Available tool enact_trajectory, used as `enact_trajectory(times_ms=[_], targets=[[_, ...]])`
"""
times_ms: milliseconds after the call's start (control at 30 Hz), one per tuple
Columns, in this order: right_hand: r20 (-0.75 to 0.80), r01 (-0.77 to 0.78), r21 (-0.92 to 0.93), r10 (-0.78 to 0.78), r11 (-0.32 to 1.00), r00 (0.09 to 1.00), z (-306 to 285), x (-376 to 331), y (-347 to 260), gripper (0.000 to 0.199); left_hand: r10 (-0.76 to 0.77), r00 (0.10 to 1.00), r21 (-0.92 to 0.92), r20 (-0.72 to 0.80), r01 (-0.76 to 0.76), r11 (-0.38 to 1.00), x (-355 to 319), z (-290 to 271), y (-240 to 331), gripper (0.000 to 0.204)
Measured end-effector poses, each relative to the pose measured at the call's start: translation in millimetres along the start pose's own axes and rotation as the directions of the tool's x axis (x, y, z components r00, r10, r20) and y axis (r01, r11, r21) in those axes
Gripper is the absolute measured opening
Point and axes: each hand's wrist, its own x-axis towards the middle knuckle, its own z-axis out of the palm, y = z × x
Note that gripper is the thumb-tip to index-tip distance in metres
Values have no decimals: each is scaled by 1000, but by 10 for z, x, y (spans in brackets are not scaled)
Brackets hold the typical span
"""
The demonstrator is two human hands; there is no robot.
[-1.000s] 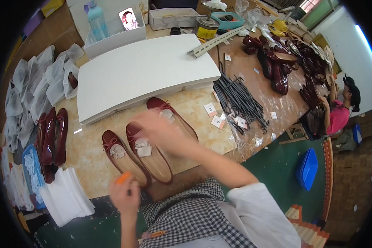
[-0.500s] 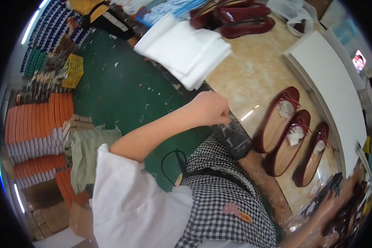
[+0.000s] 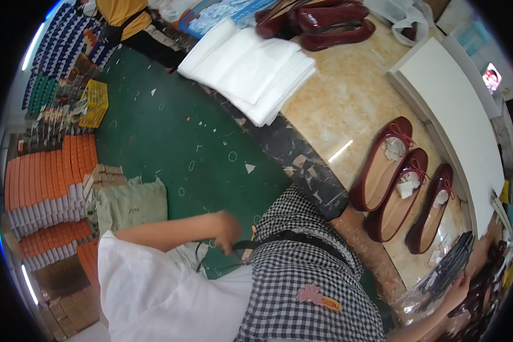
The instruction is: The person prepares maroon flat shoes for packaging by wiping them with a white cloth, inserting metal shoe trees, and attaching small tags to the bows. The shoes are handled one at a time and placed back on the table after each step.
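Observation:
My left hand is smeared by motion in front of my checked apron, near its black strap; its fingers do not show clearly. At the lower right, my right hand has its fingers closed at the edge of a bundle of thin dark grey sheets at the table's near end. Three dark red patent flats with bows stand on the table: a left one, a middle one and a right one. Crumpled paper sits in their toes.
White folded sheets lie at the table's far left, beside more dark red shoes. A curved white shelf borders the marbled table. Orange box stacks and a pale green sack stand left. Another person is far off.
My left hand has swung from the table's edge back toward my apron. At my right hand, the dark grey sheets show more fully. The view has shifted slightly; the three flats stay put.

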Motion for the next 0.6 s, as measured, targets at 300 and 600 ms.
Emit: enact_trajectory(times_ms=[300, 600], targets=[[-200, -66, 231, 113, 971, 973, -49, -510, -231, 25, 363, 928, -456, 81, -289, 842, 670, 757, 217, 37], [-196, -80, 383, 165, 920, 967, -32, -582, -1043, 25, 219, 971, -508, 93, -143, 850, 516, 589, 201, 35]])
